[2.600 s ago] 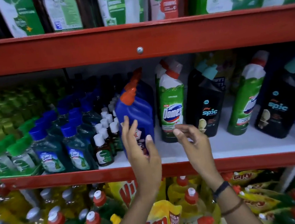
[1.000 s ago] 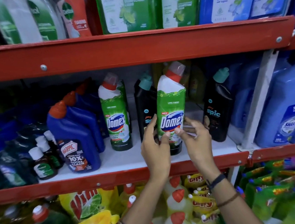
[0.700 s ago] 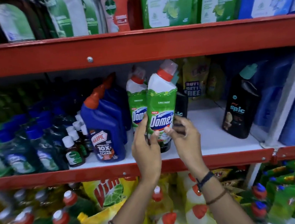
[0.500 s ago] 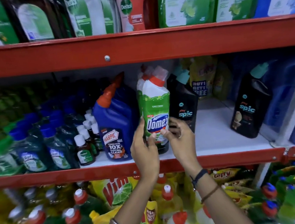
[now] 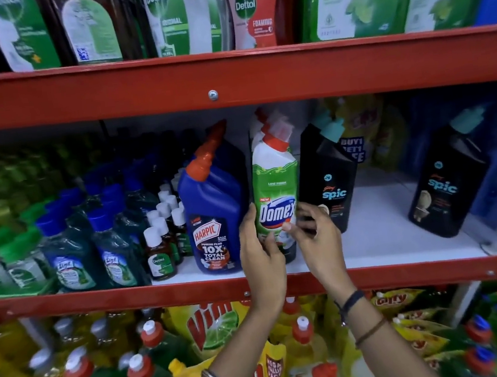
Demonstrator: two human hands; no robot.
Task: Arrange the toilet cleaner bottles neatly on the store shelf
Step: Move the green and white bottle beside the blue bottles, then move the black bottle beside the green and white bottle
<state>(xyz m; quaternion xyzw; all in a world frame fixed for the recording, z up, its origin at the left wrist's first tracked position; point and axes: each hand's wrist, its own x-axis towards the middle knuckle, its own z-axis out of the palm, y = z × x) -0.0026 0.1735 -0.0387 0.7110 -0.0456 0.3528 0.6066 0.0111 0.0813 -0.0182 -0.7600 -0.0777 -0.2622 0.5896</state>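
A green and white Domex bottle (image 5: 274, 185) with a red cap stands upright at the front of the middle shelf (image 5: 370, 236). My left hand (image 5: 258, 249) wraps its left side and my right hand (image 5: 314, 233) presses its right side low down. Another Domex cap shows right behind it. A blue Harpic bottle (image 5: 213, 217) stands just to its left. A black Spic bottle (image 5: 328, 179) stands just to its right. A second black Spic bottle (image 5: 445, 184) stands alone farther right.
Small brown Dettol bottles (image 5: 158, 254) and blue-capped Lizol bottles (image 5: 69, 255) fill the shelf's left part. Dettol refill packs (image 5: 248, 11) line the shelf above. Yellow Vim pouches (image 5: 213, 328) and red-capped bottles crowd the shelf below. A red rail (image 5: 406, 275) fronts the shelf.
Both hands carried the green Domex bottle leftwards from the shelf's right part. It now stands between the blue Harpic bottle and a black Spic bottle.
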